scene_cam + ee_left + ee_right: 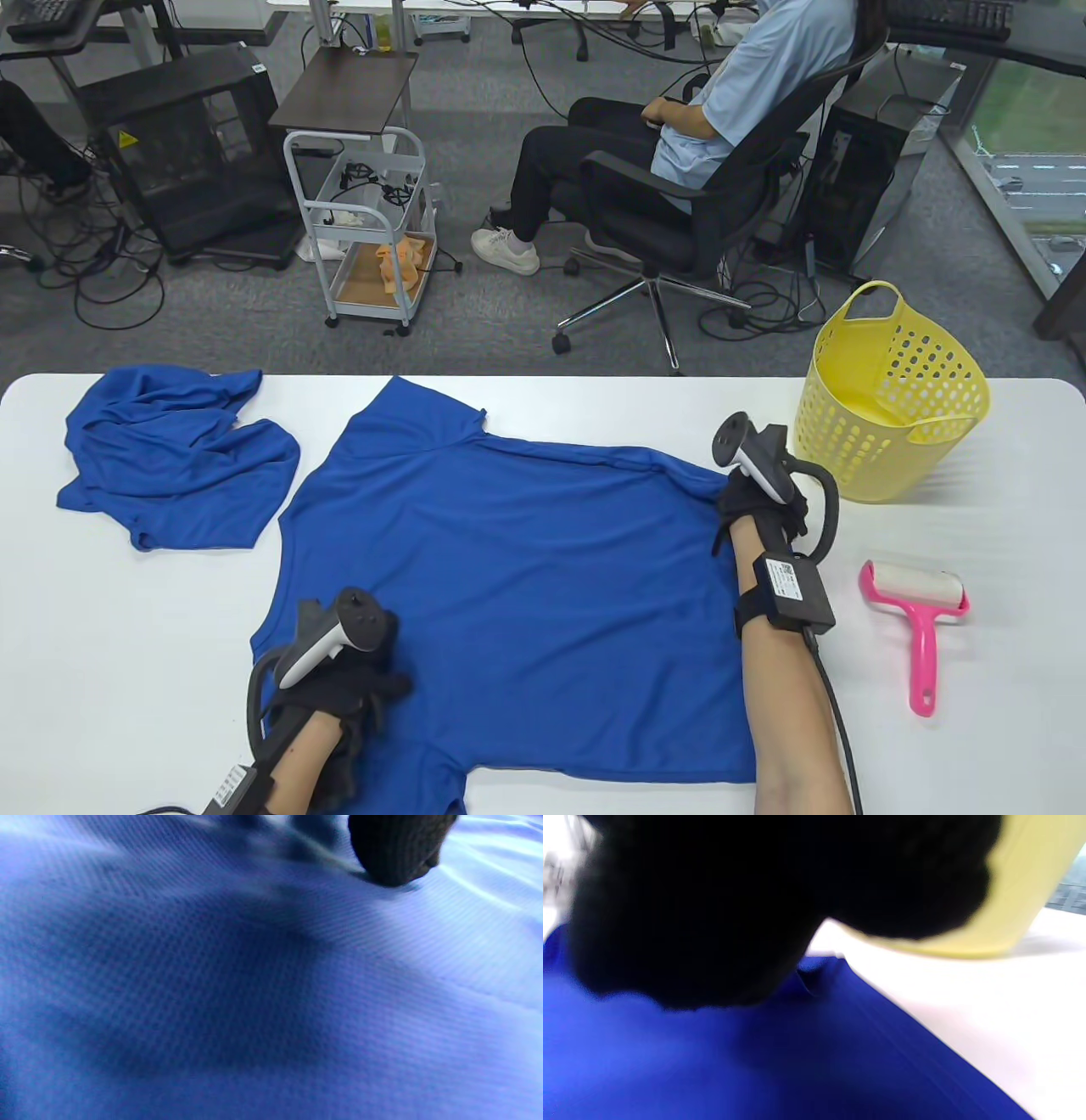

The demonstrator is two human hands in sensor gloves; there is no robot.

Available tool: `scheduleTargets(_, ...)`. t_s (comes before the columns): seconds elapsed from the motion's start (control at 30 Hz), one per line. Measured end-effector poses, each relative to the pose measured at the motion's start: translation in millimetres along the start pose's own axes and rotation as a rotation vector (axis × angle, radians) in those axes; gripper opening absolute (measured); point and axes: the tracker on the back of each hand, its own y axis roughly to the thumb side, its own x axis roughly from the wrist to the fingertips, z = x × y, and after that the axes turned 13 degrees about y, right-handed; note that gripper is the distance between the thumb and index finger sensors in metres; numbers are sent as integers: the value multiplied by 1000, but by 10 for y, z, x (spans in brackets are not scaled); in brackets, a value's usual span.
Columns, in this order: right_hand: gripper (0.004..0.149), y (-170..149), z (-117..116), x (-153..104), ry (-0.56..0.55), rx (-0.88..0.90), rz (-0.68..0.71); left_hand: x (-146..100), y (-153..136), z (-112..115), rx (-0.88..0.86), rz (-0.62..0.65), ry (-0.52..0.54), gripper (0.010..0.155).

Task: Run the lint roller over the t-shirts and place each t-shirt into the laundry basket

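Observation:
A blue t-shirt (526,594) lies spread flat across the middle of the white table (127,679). My left hand (365,696) rests on its near left part beside a sleeve, and one gloved fingertip (394,853) touches the fabric (271,1005). My right hand (755,501) sits at the shirt's far right corner, where its curled glove (734,899) covers the corner of the cloth (797,1060). A second blue t-shirt (178,450) lies crumpled at the far left. The pink lint roller (920,611) lies on the table right of my right forearm. A yellow laundry basket (891,399) stands at the back right.
The yellow basket wall (1022,899) is just beyond my right hand, with bare white table (967,1005) between them. Behind the table a person sits in an office chair (679,229), and a white cart (365,229) stands on the carpet.

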Motion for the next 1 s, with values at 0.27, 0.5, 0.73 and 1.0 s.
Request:
scheduleTargets(0.27,54,46,163,3,-52,203,73,-29,0,25,5,-2,-22,78)
scheduleTargets(0.5,48,-618,412,-762,-111,110,32,-44,3,24,3,-1,-32,77)
scheduleTargets(0.73,85,-1787,-86,-1034,206,20,-409,-50,13,30,12,-2,-42,78)
scheduleTargets(1.0,84,-2025,-544,-1030,247,-33,-382,-70,-15,76,-4,21,-22,77)
